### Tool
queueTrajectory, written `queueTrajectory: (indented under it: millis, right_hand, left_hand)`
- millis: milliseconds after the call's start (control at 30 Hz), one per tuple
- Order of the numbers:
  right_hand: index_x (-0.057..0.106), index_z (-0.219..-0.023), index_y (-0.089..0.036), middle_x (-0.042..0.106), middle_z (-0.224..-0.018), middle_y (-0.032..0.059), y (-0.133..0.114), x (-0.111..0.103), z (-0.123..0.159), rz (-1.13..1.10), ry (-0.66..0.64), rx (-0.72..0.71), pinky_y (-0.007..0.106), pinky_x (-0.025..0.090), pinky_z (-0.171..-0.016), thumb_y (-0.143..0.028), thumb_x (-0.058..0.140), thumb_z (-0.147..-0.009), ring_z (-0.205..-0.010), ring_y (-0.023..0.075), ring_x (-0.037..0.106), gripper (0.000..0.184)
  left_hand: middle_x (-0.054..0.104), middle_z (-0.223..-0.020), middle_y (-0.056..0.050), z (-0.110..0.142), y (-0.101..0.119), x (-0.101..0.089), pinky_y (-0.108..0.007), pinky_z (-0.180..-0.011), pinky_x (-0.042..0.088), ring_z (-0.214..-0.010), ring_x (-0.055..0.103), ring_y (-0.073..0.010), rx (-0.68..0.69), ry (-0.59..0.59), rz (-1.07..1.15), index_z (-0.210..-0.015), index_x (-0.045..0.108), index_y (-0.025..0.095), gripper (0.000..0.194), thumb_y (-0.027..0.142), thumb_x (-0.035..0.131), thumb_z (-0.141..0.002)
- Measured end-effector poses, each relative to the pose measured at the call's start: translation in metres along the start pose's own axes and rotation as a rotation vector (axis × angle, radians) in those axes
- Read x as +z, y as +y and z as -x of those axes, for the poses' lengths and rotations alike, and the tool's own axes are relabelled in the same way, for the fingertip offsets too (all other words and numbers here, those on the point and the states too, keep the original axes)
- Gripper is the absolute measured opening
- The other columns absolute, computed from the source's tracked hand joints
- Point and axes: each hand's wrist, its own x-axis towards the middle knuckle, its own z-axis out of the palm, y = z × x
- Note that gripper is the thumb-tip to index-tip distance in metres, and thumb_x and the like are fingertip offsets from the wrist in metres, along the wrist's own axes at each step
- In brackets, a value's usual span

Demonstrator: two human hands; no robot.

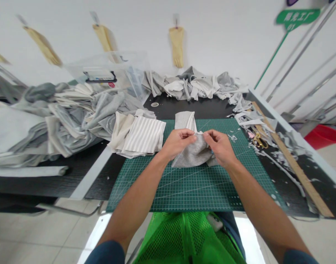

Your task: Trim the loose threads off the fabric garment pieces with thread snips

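A piece of grey fabric (192, 154) hangs between my two hands, low over the green cutting mat (184, 190). My left hand (181, 141) pinches its upper edge between thumb and fingers. At the same edge, a short way to the right, my right hand (218, 146) grips the cloth with closed fingers. A whitish strip shows along the edge between my thumbs. Just behind lies another folded piece of light grey fabric (184, 120). To the left, a stack of striped and beige cloth pieces (146, 135) overlaps the mat's corner.
Heaped grey fabric (74, 113) covers the left side, before a clear plastic bin (102, 68). More cloth scraps (192, 86) line the back. On the right lie gold-handled scissors (259, 141), trimmings and a wooden ruler (300, 172). A tape roll (154, 104) sits behind the mat.
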Motion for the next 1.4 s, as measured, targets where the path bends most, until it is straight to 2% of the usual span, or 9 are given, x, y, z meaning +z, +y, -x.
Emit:
queueTrajectory:
  millis: [133,300,367,700,833,900,1100,1233,1400]
  right_hand:
    - [0.057,-0.069,-0.022,0.044,-0.060,-0.0037,-0.002,0.000,0.001,0.062,0.012,-0.040,0.028,0.029,-0.052,-0.061,0.062,-0.093,-0.057,0.0125,0.038,0.046]
    - [0.068,-0.094,-0.022,0.057,-0.070,-0.0029,-0.009,0.002,0.003,0.143,-0.017,-0.120,0.028,0.036,-0.058,-0.052,0.071,-0.088,-0.061,0.0134,0.046,0.031]
    - [0.068,-0.095,-0.022,0.059,-0.072,-0.0024,-0.009,0.002,0.003,0.163,0.000,-0.135,0.029,0.037,-0.059,-0.051,0.072,-0.088,-0.063,0.0138,0.048,0.030]
    - [0.060,-0.079,-0.021,0.046,-0.066,-0.0038,0.005,-0.004,-0.003,0.115,0.149,-0.094,0.029,0.031,-0.058,-0.052,0.058,-0.098,-0.062,0.0130,0.039,0.036]
    - [0.062,-0.082,-0.021,0.048,-0.069,-0.0033,0.007,-0.004,-0.004,0.080,0.152,-0.074,0.028,0.031,-0.058,-0.052,0.059,-0.098,-0.063,0.0129,0.040,0.035]
    - [0.063,-0.084,-0.021,0.050,-0.070,-0.0030,0.008,-0.005,-0.005,0.066,0.155,-0.075,0.028,0.032,-0.058,-0.051,0.061,-0.097,-0.064,0.0129,0.041,0.033]
    - [0.064,-0.083,-0.021,0.052,-0.071,-0.0024,0.009,-0.011,-0.005,-0.021,0.130,-0.130,0.028,0.031,-0.059,-0.050,0.064,-0.096,-0.063,0.0129,0.041,0.031]
    - [0.064,-0.083,-0.022,0.052,-0.071,-0.0023,0.013,-0.013,-0.007,-0.080,0.118,-0.147,0.028,0.031,-0.060,-0.048,0.065,-0.096,-0.064,0.0131,0.041,0.029]
    - [0.064,-0.083,-0.022,0.050,-0.071,-0.0024,0.017,-0.012,-0.007,-0.105,0.090,-0.137,0.029,0.029,-0.059,-0.048,0.066,-0.095,-0.063,0.0133,0.040,0.029]
  left_hand:
    - [0.071,-0.081,-0.002,-0.001,-0.002,0.001,-0.026,-0.070,0.047,-0.072,0.061,-0.0114,0.008,0.056,-0.003,-0.087,0.075,0.015,0.029,0.036,0.088,-0.072]
    - [0.069,-0.076,-0.001,0.000,0.000,0.005,-0.026,-0.069,0.047,-0.071,0.061,-0.0115,0.060,0.120,-0.057,-0.083,0.069,0.016,0.027,0.034,0.087,-0.072]
    - [0.068,-0.076,-0.001,0.000,0.001,0.005,-0.025,-0.068,0.045,-0.071,0.060,-0.0113,0.071,0.120,-0.062,-0.084,0.069,0.016,0.028,0.035,0.087,-0.073]
    - [0.069,-0.075,-0.003,-0.002,0.006,-0.008,-0.023,-0.061,0.041,-0.065,0.058,-0.0105,-0.125,0.024,0.148,-0.085,0.075,0.016,0.029,0.044,0.072,-0.087]
    - [0.073,-0.083,-0.005,0.001,0.007,-0.012,-0.025,-0.067,0.045,-0.072,0.062,-0.0119,-0.092,-0.064,0.105,-0.096,0.079,0.015,0.030,0.039,0.085,-0.077]
    - [0.073,-0.081,-0.005,0.001,0.005,-0.013,-0.025,-0.066,0.044,-0.071,0.060,-0.0116,-0.074,-0.076,0.058,-0.092,0.080,0.014,0.030,0.034,0.090,-0.072]
    - [0.063,-0.068,0.000,0.000,0.010,-0.017,-0.022,-0.056,0.037,-0.059,0.050,-0.0076,-0.045,-0.008,0.097,-0.076,0.072,0.014,0.024,0.032,0.087,-0.074]
    - [0.060,-0.067,-0.001,-0.001,0.013,-0.017,-0.022,-0.054,0.035,-0.058,0.050,-0.0088,-0.061,0.022,0.170,-0.076,0.065,0.015,0.022,0.033,0.076,-0.082]
    - [0.055,-0.066,0.001,-0.008,0.006,-0.016,-0.024,-0.060,0.041,-0.060,0.050,-0.0097,0.057,0.195,0.061,-0.072,0.057,0.017,0.024,0.033,0.064,-0.089]
